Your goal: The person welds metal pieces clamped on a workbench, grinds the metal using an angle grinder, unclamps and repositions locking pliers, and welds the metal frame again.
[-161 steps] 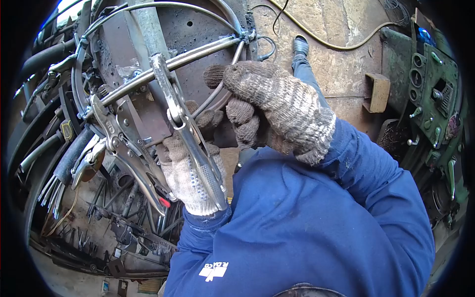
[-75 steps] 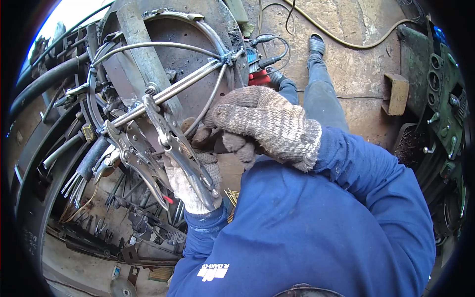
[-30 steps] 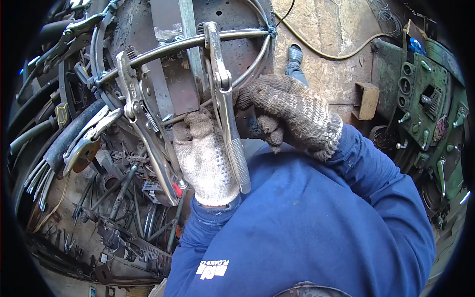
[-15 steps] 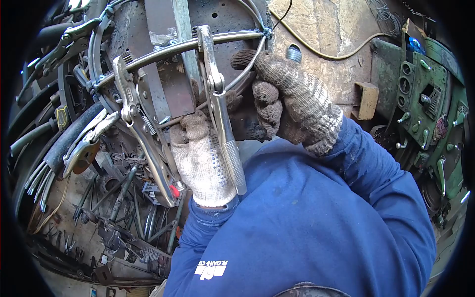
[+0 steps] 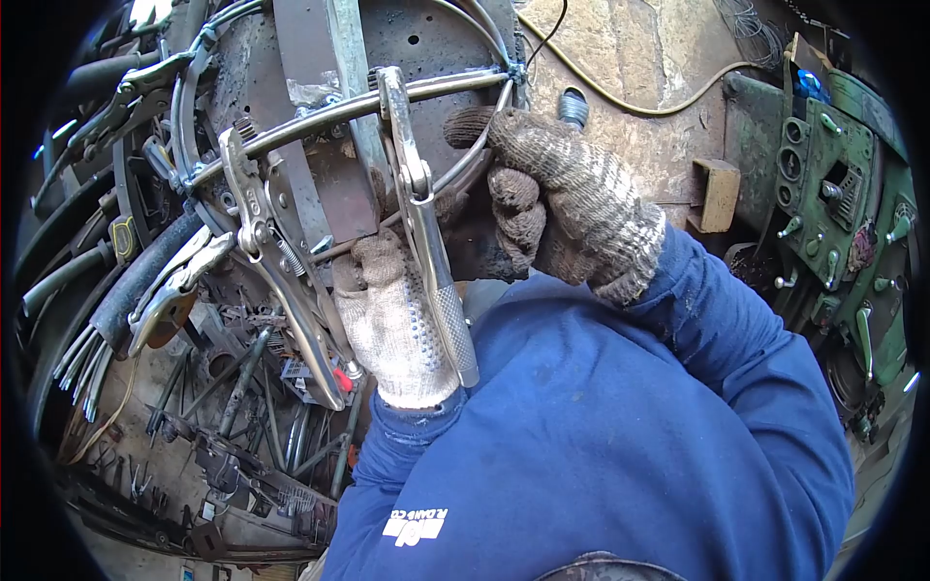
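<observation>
Bent rod (image 5: 458, 171) — behind clamp (image 5: 426, 237), apparently being steadied; pinched by right hand (image 5: 576, 198); left hand (image 5: 392, 324) curled, hold unclear — firm grip needed next.

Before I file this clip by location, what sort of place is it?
Most likely a metalworking shop: locking pliers sit at a curved metal rod, a green machine with levers stands on the right, and metal bars crowd the lower left.
</observation>
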The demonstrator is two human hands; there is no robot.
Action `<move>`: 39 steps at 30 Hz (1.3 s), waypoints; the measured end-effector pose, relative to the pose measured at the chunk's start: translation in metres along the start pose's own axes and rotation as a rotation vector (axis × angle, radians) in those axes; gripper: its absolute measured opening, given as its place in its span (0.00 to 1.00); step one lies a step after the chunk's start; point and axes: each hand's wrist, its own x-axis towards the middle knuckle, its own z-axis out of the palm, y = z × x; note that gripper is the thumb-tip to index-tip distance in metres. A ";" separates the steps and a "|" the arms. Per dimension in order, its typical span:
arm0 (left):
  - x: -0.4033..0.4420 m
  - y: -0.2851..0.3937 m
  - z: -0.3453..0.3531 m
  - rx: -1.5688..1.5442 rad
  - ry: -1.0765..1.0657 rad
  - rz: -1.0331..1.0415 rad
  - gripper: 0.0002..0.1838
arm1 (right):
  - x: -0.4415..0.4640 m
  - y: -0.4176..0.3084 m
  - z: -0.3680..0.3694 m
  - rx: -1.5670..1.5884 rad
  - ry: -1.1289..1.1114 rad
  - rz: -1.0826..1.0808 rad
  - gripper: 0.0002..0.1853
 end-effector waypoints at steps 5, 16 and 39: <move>-0.002 0.007 -0.007 0.267 0.042 -0.009 0.16 | 0.004 0.004 -0.005 0.068 -0.041 -0.001 0.17; 0.010 0.011 -0.013 -0.073 -0.184 -0.181 0.22 | 0.002 0.012 -0.021 -0.035 -0.079 -0.038 0.19; 0.005 -0.012 0.024 0.439 0.142 0.200 0.12 | 0.004 0.001 -0.011 -0.164 0.086 -0.157 0.15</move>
